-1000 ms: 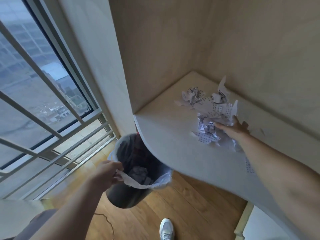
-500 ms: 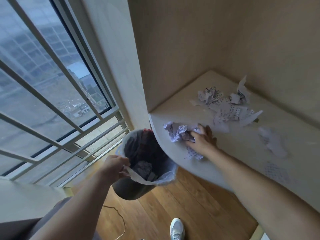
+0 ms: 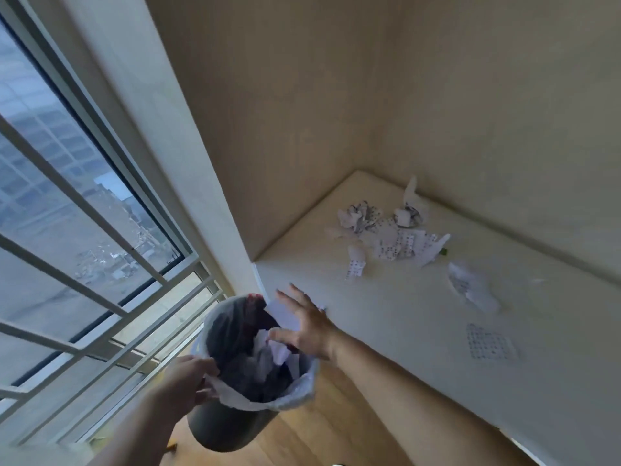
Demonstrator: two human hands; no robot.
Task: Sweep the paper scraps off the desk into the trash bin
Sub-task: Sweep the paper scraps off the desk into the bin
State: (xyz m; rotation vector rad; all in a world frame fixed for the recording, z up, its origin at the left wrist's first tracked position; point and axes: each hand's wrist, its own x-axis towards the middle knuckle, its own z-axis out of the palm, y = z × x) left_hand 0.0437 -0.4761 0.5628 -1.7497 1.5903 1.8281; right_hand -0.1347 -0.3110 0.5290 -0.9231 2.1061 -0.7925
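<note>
A dark round trash bin (image 3: 221,428) with a pale liner is held up below the desk's left edge. My left hand (image 3: 186,381) grips its near rim and liner. My right hand (image 3: 304,322) is spread open over the bin's mouth at the desk edge, with white paper scraps (image 3: 277,353) dropping beneath it into the bin. A pile of crumpled dotted paper scraps (image 3: 393,237) lies near the back corner of the pale desk (image 3: 386,331). One crumpled piece (image 3: 470,290) and a flat dotted sheet (image 3: 489,341) lie further right.
Wood-panelled walls (image 3: 470,95) close the desk's back and left sides. A large window with white bars (image 3: 84,230) fills the left. Wooden floor (image 3: 319,432) shows below the bin.
My right hand dragged a clump of scraps from the pile to the desk's left edge and opened over the bin; the scraps fall in. The bin is raised closer to the edge.
</note>
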